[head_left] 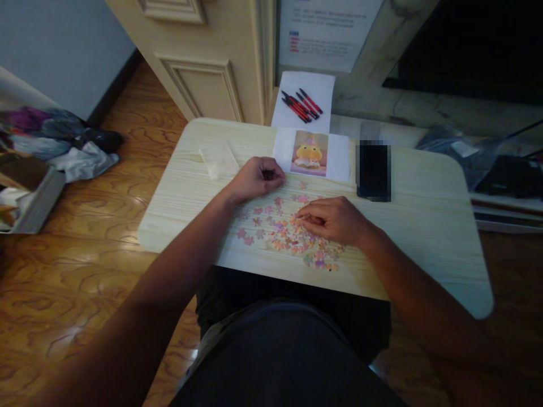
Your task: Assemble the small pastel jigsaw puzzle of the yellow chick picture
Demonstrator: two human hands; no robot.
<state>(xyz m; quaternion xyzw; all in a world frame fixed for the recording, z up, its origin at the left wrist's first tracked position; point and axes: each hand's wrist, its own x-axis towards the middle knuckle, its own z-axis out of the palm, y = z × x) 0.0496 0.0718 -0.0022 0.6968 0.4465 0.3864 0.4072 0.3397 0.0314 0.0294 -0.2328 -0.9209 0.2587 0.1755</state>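
Observation:
Loose jigsaw puzzle pieces (303, 240) in pink, orange and purple lie in a heap near the table's front edge, with several scattered to its left. My right hand (335, 219) is over the top of this heap, its fingers pinched together on a puzzle piece at the fingertips. Farther left, my left hand (257, 181) rests on its side with curled fingers, beside the printed picture (311, 152) of a yellow figure. Whatever that hand may hold is hidden. Between the two hands a single piece (302, 185) lies apart below the picture.
A clear plastic sheet or bag (218, 158) lies at the table's (428, 226) back left. To the right is a dark, pixelated phone-like object (374, 172). Red and black pens (302, 105) rest on white paper behind the table. My lap is at the front edge.

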